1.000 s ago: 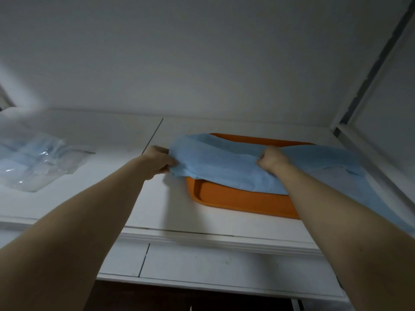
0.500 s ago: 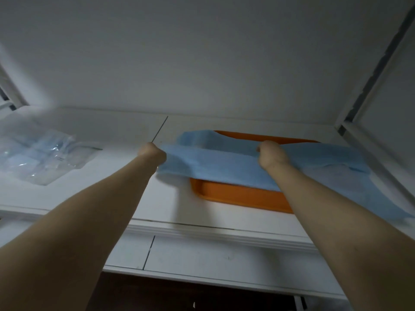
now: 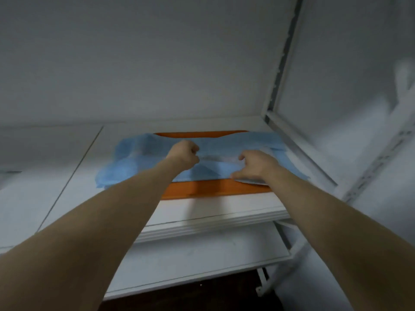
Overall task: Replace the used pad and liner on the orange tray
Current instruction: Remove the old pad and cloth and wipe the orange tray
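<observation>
Out past my left hand (image 3: 184, 154), on its left side, the blue liner (image 3: 139, 158) hangs over the end of the orange tray (image 3: 213, 188) and lies rumpled on the white shelf (image 3: 202, 212). The liner runs on under both my hands and covers most of the tray. Only the tray's near wall, just below my wrists, and a strip of its far rim beyond my knuckles show bare.

My left hand is curled into a fist on top of the liner, about over the middle of the tray. A pale, thin sheet (image 3: 219, 160) stretches from that fist across to my right hand (image 3: 258, 168). It is too blurred to tell whether my left fingers pinch it.

My right hand is spread and half bent, thumb pointing left, fingertips (image 3: 234, 176) pressing the pale sheet down at the tray's near edge. Right of it stands a white frame (image 3: 298, 151).
</observation>
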The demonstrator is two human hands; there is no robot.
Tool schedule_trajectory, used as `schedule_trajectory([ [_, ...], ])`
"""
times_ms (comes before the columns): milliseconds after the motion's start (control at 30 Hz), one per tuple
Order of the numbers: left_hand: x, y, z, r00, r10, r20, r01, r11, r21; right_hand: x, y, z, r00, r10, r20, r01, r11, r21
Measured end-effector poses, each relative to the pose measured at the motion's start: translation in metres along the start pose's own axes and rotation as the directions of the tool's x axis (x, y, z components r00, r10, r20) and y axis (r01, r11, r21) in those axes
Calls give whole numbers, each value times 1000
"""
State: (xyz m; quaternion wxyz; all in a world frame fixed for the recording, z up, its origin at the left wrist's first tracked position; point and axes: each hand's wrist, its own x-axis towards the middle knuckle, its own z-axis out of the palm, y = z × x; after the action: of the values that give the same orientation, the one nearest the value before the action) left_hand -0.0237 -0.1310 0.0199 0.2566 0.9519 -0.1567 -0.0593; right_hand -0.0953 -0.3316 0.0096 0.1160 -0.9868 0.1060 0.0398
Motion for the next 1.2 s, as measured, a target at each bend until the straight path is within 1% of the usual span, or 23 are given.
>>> schedule_trajectory([
  [67, 0, 23, 16, 991, 97, 89, -101, 994, 36, -14, 14, 4, 1000, -8, -3, 7, 987, -163],
  [100, 0, 35, 24, 980, 140, 142, -150, 987, 61, -19, 21, 6, 999, -26, -22, 21, 979, -203],
  [167, -4, 50, 39, 954, 186, 234, -215, 971, 104, -25, 27, 9, 994, -79, -81, 59, 974, -218],
  [233, -5, 60, 51, 937, 186, 296, -236, 962, 141, -28, 32, 9, 985, -120, -121, 91, 971, -223],
  [333, -4, 69, 64, 929, 189, 319, -263, 942, 208, -27, 39, 4, 978, -131, -162, 89, 966, -242],
  [400, -2, 74, 68, 929, 215, 301, -300, 914, 273, -20, 45, 0, 975, -117, -188, 79, 977, -197],
  [467, 7, 78, 71, 937, 255, 238, -322, 895, 307, -13, 54, -5, 974, -81, -211, 71, 996, -54],
  [533, 17, 81, 70, 948, 269, 172, -305, 921, 242, -10, 66, -10, 982, -34, -187, 55, 992, 109],
  [567, 23, 83, 68, 953, 254, 165, -283, 940, 190, -10, 73, -14, 989, -6, -145, 29, 987, 158],
  [633, 36, 86, 64, 956, 205, 210, -235, 963, 132, -9, 88, -20, 998, 46, -48, -38, 988, 147],
  [700, 47, 89, 60, 956, 171, 237, -207, 968, 139, -9, 102, -25, 994, 107, 11, -107, 984, 142],
  [733, 51, 90, 59, 956, 153, 252, -192, 971, 141, -8, 108, -27, 990, 138, 26, -140, 976, 168],
  [767, 56, 91, 59, 952, 136, 273, -179, 974, 141, -7, 114, -29, 987, 158, 22, -159, 965, 207],
  [833, 64, 90, 58, 943, 110, 313, -154, 981, 120, -5, 122, -31, 984, 175, -30, -160, 949, 273],
  [867, 69, 91, 59, 935, 111, 336, -153, 983, 100, -3, 124, -31, 975, 213, -58, -181, 923, 340],
  [900, 72, 91, 59, 928, 113, 355, -149, 986, 75, -1, 125, -33, 966, 245, -80, -186, 876, 445],
  [933, 74, 92, 59, 923, 116, 367, -143, 989, 47, 1, 126, -34, 953, 284, -108, -176, 806, 565],
  [967, 76, 93, 59, 920, 128, 370, -144, 989, 15, 4, 128, -34, 935, 331, -129, -159, 714, 682],
  [1033, 82, 95, 60, 921, 156, 357, -143, 988, -61, 9, 129, -34, 891, 427, -155, -118, 548, 828],
  [1100, 87, 95, 62, 922, 170, 347, -143, 984, -104, 14, 129, -33, 846, 491, -208, -95, 523, 847],
  [1133, 89, 95, 62, 921, 174, 350, -146, 984, -104, 14, 127, -33, 842, 499, -204, -100, 517, 850],
  [1167, 90, 94, 63, 919, 182, 349, -156, 982, -103, 14, 124, -33, 862, 482, -155, -118, 488, 865],
  [1200, 91, 94, 64, 918, 189, 348, -163, 981, -101, 15, 123, -34, 892, 447, -68, -158, 450, 879],
])
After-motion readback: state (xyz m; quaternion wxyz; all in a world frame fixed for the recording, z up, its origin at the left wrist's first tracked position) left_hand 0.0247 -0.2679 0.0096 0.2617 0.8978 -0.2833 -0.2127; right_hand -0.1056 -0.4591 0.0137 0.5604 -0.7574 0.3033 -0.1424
